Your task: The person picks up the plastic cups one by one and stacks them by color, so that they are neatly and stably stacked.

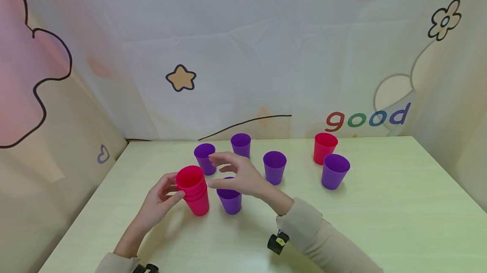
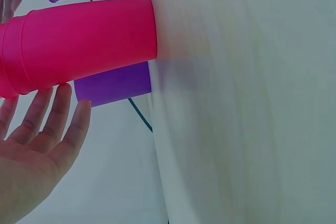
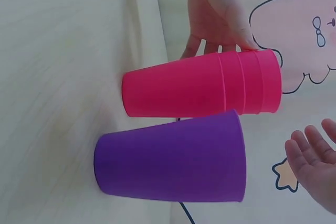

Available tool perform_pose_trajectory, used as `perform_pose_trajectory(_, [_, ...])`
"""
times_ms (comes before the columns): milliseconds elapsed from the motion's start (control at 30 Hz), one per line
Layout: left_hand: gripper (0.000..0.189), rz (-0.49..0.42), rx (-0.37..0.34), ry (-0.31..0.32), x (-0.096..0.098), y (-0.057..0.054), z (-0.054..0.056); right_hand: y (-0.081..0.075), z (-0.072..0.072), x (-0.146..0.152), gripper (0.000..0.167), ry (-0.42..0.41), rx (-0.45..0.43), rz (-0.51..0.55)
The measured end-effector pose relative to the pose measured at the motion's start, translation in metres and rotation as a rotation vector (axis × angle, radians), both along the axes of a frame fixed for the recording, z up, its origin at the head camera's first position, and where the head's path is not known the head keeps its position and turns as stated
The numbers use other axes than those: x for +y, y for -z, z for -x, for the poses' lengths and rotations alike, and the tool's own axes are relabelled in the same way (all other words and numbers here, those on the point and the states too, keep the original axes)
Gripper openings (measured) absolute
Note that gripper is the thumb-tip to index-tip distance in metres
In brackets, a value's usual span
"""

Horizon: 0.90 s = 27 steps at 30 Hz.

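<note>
A stack of red cups (image 1: pixel 198 203) stands upright on the left part of the table, several rims showing at its top. My left hand (image 1: pixel 157 203) holds it from the left, thumb at the front near the upper rims, fingers at the far side. In the left wrist view, fingertips of that hand (image 2: pixel 42 145) touch the stack (image 2: pixel 100 35). My right hand (image 1: pixel 239 176) hovers above a purple cup (image 1: pixel 231 203) just right of the stack, thumb and fingers spread, holding nothing. The right wrist view shows this purple cup (image 3: pixel 170 161) upright, with the right hand (image 3: pixel 315 163) above it.
Behind the hands stand three more purple cups, at the left (image 1: pixel 205 165), centre back (image 1: pixel 241 146) and centre (image 1: pixel 274 175). To the right, a red cup (image 1: pixel 322 152) stands behind another purple cup (image 1: pixel 332 178). A printed cloth (image 1: pixel 228 74) encloses the table's back and sides.
</note>
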<state>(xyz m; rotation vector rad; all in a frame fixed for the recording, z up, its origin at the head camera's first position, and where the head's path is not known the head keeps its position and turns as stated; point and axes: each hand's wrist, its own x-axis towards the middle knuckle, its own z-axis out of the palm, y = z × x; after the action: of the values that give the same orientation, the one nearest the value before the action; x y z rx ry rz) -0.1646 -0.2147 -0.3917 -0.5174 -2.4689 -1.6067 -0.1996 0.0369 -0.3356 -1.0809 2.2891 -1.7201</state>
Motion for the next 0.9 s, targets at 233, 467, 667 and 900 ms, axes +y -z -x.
perform_pose_trajectory(233, [0.042, -0.005, -0.017, 0.003, 0.000, -0.001, 0.000, -0.004, -0.003, 0.020, 0.058, 0.009, 0.001, 0.023])
perform_pose_trajectory(467, [0.043, 0.005, -0.028, -0.013, 0.001, -0.003, -0.001, -0.006, -0.008, 0.043, 0.057, 0.033, 0.024, 0.024])
perform_pose_trajectory(667, [0.042, 0.007, -0.019, -0.014, 0.001, -0.003, -0.001, -0.004, -0.011, 0.063, 0.057, 0.038, 0.037, 0.035])
perform_pose_trajectory(900, [0.042, 0.010, -0.029, -0.017, 0.002, -0.003, -0.002, 0.003, -0.014, 0.087, 0.058, 0.066, 0.055, 0.017])
